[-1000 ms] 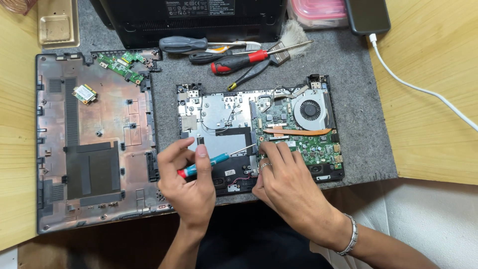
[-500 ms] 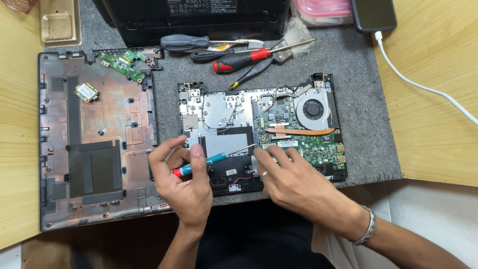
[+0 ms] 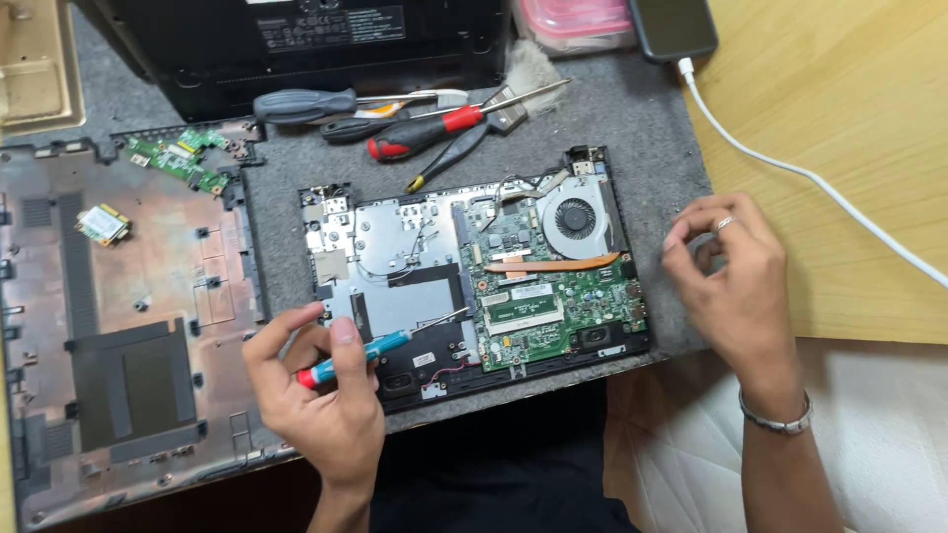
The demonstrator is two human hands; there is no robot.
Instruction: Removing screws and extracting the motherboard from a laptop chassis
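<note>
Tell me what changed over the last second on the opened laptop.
The right hand left the circuit board and moved out right, past the laptop's edge over the grey mat, fingertips pinched together. The left hand stayed put, holding the blue screwdriver with its tip on the laptop's metal plate.

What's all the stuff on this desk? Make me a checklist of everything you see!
Surface: grey mat on a wooden desk.
Job's things: opened laptop base with green circuit board and round fan; blue screwdriver.
Clutter: spare screwdrivers, brush, removed bottom cover, pink box.
Grippers: left hand holds the blue screwdriver; right hand off the laptop, fingers curled.
Cables: white cable to a phone.
Surroundings: black device behind.
</note>
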